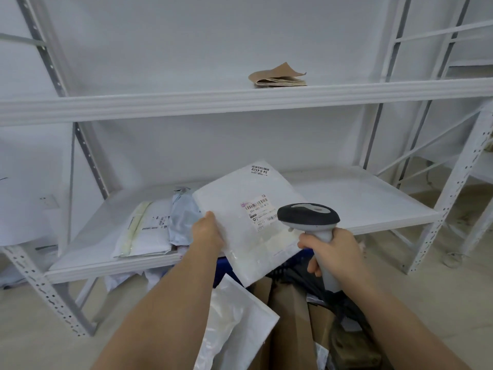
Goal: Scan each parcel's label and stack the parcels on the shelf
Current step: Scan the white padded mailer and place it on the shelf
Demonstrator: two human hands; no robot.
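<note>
My left hand [207, 232] grips the left edge of a flat white parcel [240, 231], held tilted above the front of the lower shelf [360, 206]. Its barcode label [258, 209] faces up. My right hand [330, 252] grips the handle of a grey and black barcode scanner [309, 217], whose head sits just right of the label and points at it. On the lower shelf's left part lie a white parcel [146, 231] and a pale blue parcel [182, 217], side by side.
A folded brown paper bundle [277, 77] lies on the upper shelf [240, 98]. Below my arms a blue bin [222, 268] holds brown parcels [290, 316] and a white bag [234, 321]. A second white rack [458, 166] stands at the right.
</note>
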